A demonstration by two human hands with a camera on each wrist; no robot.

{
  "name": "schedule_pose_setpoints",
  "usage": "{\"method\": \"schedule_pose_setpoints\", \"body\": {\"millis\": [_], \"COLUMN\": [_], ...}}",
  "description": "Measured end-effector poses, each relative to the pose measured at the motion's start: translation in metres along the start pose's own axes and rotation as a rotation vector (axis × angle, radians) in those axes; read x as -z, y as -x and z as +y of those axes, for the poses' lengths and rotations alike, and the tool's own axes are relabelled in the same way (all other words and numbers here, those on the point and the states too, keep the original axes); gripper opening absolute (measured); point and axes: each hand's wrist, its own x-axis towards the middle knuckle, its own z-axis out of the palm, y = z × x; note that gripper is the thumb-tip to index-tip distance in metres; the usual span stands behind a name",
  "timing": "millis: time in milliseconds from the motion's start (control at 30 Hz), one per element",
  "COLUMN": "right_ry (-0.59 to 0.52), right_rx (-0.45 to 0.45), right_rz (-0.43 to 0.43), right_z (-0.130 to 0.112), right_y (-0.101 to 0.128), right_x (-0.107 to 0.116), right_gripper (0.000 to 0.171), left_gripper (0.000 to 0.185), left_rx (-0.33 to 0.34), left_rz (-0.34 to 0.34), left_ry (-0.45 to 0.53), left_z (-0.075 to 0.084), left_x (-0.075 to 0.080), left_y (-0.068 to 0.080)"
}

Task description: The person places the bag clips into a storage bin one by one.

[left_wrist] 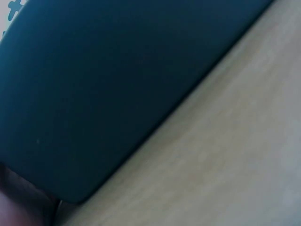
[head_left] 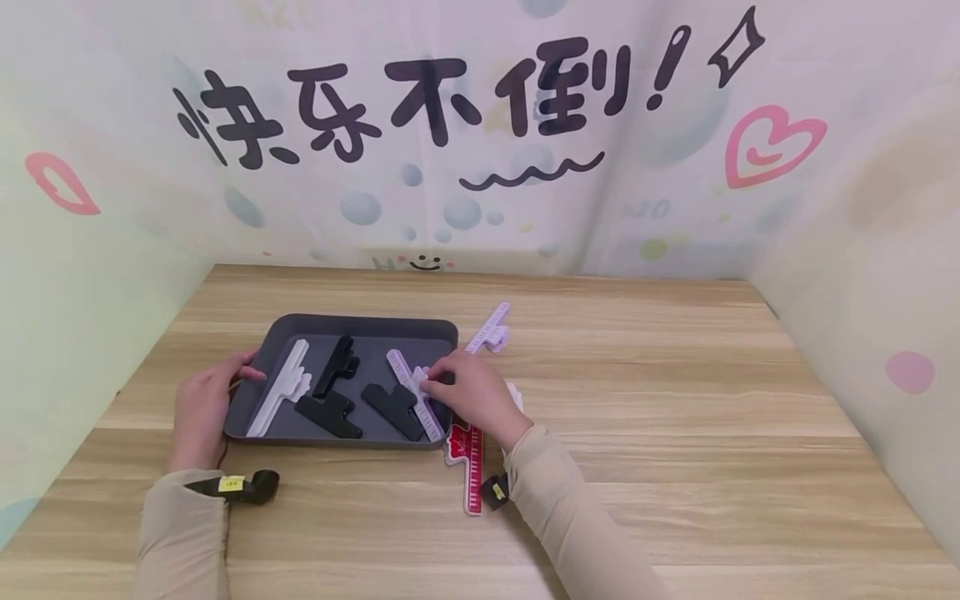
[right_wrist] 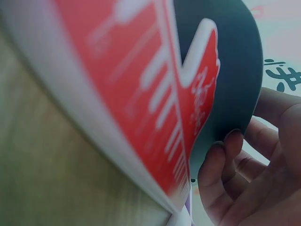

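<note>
A dark grey tray (head_left: 352,323) lies on the wooden table. In it are a white clip (head_left: 279,390), three black clips (head_left: 335,365) and a lilac ruler-marked clip (head_left: 431,425). My right hand (head_left: 429,382) reaches over the tray's right end and pinches the lilac clip at its handle. My left hand (head_left: 243,375) holds the tray's left rim, thumb over the edge. The left wrist view shows only the tray's outer wall (left_wrist: 103,84) and tabletop. In the right wrist view a red clip (right_wrist: 155,94) fills the frame beside the tray wall (right_wrist: 235,70) and my curled fingers (right_wrist: 225,165).
The red clip (head_left: 467,462) lies on the table just in front of the tray's right corner. A second lilac clip (head_left: 491,327) lies beyond the tray's far right corner. A printed backdrop walls the table in at the back and both sides.
</note>
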Motion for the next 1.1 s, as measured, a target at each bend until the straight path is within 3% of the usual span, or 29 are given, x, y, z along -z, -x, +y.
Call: {"method": "schedule_pose_setpoints", "body": {"millis": [367, 1100], "right_ry": [0.080, 0.209], "right_rx": [0.043, -0.008], "right_rz": [-0.001, -0.034], "right_z": [-0.0026, -0.0051], "right_y": [0.0029, 0.0046], "right_x": [-0.0030, -0.0026], "right_gripper": [0.017, 0.021], "left_gripper": [0.048, 0.045], "left_rx": [0.007, -0.012], "left_rz": [0.001, 0.000], "left_ry": [0.016, 0.046], "left_z": [-0.0014, 0.0003], "left_x": [0.0018, -0.0013], "left_y": [0.0022, 0.0029]}}
